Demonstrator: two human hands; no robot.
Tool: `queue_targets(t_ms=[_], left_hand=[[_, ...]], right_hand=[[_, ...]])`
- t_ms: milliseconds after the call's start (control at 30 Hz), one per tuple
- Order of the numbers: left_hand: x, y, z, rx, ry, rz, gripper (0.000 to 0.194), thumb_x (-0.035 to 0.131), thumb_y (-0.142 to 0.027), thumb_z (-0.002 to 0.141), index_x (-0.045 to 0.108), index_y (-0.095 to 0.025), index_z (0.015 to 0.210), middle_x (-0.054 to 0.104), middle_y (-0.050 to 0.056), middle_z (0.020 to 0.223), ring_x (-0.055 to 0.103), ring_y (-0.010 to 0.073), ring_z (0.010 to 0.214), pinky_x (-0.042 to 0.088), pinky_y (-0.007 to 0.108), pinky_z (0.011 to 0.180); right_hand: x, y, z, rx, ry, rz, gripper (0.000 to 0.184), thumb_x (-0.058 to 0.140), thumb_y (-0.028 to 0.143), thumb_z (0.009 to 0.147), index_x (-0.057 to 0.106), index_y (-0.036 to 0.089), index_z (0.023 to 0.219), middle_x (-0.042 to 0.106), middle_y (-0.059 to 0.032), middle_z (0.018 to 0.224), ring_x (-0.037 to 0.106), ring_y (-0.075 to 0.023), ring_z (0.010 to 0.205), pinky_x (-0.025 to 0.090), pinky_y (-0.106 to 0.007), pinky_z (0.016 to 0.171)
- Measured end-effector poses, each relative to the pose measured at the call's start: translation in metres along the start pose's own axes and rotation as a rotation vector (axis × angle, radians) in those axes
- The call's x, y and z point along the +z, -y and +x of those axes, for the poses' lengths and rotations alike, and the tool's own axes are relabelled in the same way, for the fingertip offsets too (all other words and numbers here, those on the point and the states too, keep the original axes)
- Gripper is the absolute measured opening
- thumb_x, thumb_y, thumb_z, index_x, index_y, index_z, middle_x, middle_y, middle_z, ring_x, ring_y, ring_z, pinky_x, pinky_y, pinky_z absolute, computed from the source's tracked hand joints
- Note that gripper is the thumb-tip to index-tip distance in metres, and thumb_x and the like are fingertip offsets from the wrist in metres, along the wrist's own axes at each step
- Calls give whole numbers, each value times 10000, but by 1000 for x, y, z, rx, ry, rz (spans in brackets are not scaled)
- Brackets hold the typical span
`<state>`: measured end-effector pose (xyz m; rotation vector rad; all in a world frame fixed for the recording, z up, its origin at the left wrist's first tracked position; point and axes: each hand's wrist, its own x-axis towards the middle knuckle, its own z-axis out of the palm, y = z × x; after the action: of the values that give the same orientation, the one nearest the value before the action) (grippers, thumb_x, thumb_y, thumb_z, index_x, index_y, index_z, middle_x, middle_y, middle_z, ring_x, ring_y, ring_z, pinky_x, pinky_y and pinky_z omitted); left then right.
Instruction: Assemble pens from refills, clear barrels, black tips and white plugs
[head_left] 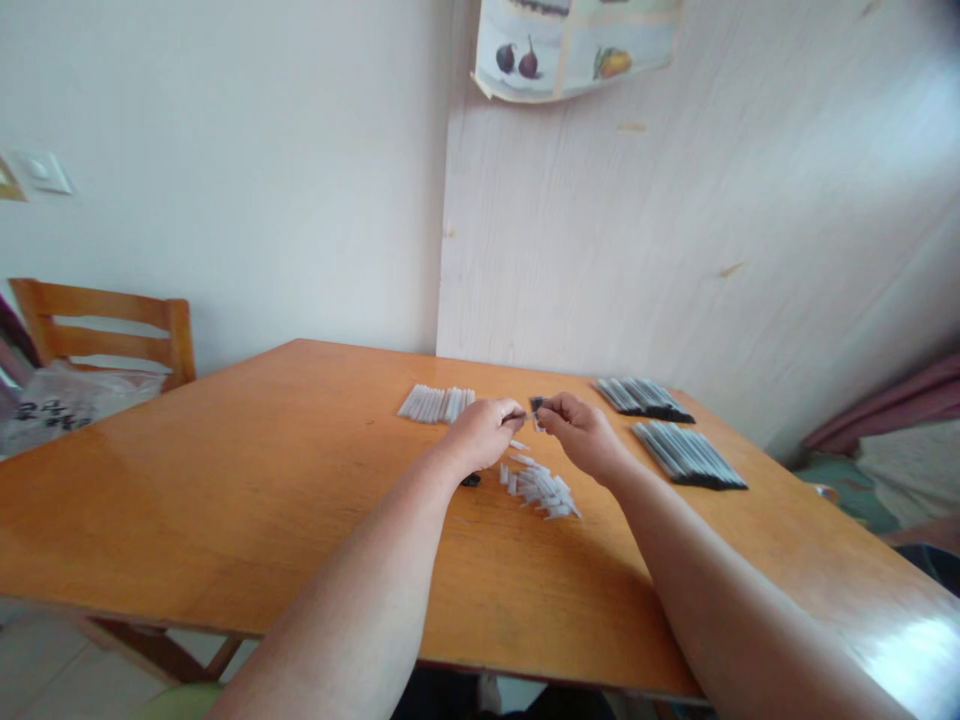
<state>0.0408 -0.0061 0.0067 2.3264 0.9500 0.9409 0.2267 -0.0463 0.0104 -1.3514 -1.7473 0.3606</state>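
My left hand (486, 432) is closed in a pinch on a thin dark stick-like piece. Facing it closely, my right hand (585, 432) pinches a small whitish piece, its tip near the dark one; whether the two touch I cannot tell. Below the hands lies a loose pile of short white plastic pieces (546, 490). A row of white tubes (429, 403) is laid side by side beyond my left hand. Small black pieces (471, 480) show by my left wrist, partly hidden, and a dark piece (536, 402) lies behind the fingertips.
Two rows of slim grey tubes with black ends, a far row (637, 394) and a nearer row (686, 452), lie right of my hands on the wooden table (225, 480). A wooden chair (112, 305) holding a plastic bag (67, 405) stands left. The wall (337, 200) rises behind.
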Motion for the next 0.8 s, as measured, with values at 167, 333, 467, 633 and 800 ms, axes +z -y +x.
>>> queue_targets(t_ms=[167, 333, 467, 633, 800], left_hand=[[4, -1, 0, 45, 8, -40, 222, 518, -327, 875, 709, -221, 912, 716, 40, 838, 607, 180, 765, 415, 285, 691], [9, 2, -1, 58, -33, -137, 183, 559, -334, 852, 708, -228, 869, 704, 29, 782, 597, 176, 723, 402, 283, 672], [10, 0, 2, 0, -85, -313, 136, 583, -303, 838, 686, -216, 858, 713, 41, 835, 627, 188, 803, 431, 300, 745], [6, -7, 5, -135, -218, -698, 143, 626, -300, 824, 635, -175, 893, 719, 70, 899, 649, 193, 911, 439, 329, 872], [-2, -13, 2, -240, -259, -854, 153, 637, -275, 809, 616, -172, 921, 736, 74, 882, 646, 173, 875, 412, 327, 866]], right_hand=[[1, 1, 0, 27, 9, -27, 374, 449, 468, 900, 485, 204, 638, 535, 7, 595, 479, -126, 568, 342, -262, 564], [3, -2, 1, 65, 23, -23, 556, 351, 623, 916, 470, 207, 567, 486, 0, 514, 456, -129, 511, 334, -273, 535], [5, -4, 1, 107, -16, 137, 615, 308, 693, 900, 544, 193, 631, 540, -25, 555, 503, -144, 546, 387, -281, 570], [13, 6, -3, 24, 25, 219, 520, 400, 641, 898, 602, 173, 796, 626, -56, 742, 572, -165, 705, 434, -293, 662], [27, 13, -8, -38, 94, 152, 324, 550, 492, 854, 594, 176, 797, 597, -13, 721, 516, -138, 669, 394, -270, 630]])
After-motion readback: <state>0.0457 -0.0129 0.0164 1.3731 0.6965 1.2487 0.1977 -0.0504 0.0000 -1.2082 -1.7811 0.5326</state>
